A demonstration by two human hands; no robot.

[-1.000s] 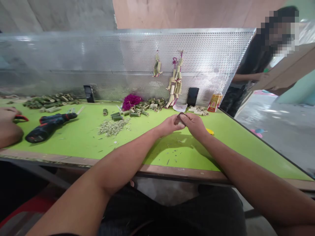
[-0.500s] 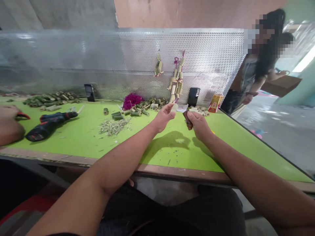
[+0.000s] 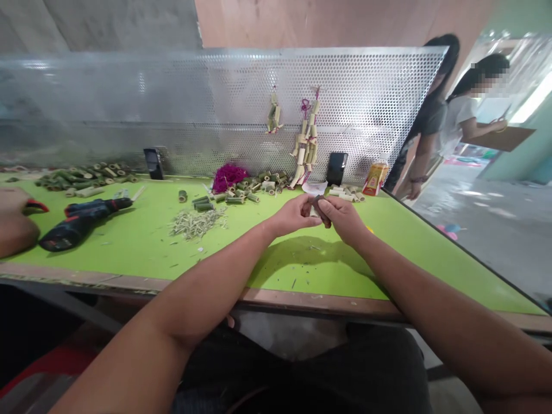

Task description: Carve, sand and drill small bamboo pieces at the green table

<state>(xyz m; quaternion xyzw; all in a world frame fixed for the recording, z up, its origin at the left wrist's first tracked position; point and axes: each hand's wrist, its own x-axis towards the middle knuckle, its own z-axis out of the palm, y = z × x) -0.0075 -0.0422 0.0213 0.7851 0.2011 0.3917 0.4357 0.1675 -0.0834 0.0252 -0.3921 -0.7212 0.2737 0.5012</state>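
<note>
My left hand is closed around a short pale bamboo piece, mostly hidden by the fingers. A folded dark brown sheet that looks like sandpaper is pinched in my right hand. The sheet lies against the bamboo piece, so both hands meet above the green table. Small shavings and dust are scattered on the surface below them.
Cut bamboo tubes, magenta string and bamboo slivers lie left of my hands. A power drill rests near another person's arm. Phones and a bottle stand behind; strung bamboo figures hang from the perforated panel.
My left hand has moved right, bringing the bamboo piece against the brown sheet in my right hand. My right hand shifted slightly left. People at the right changed position.
</note>
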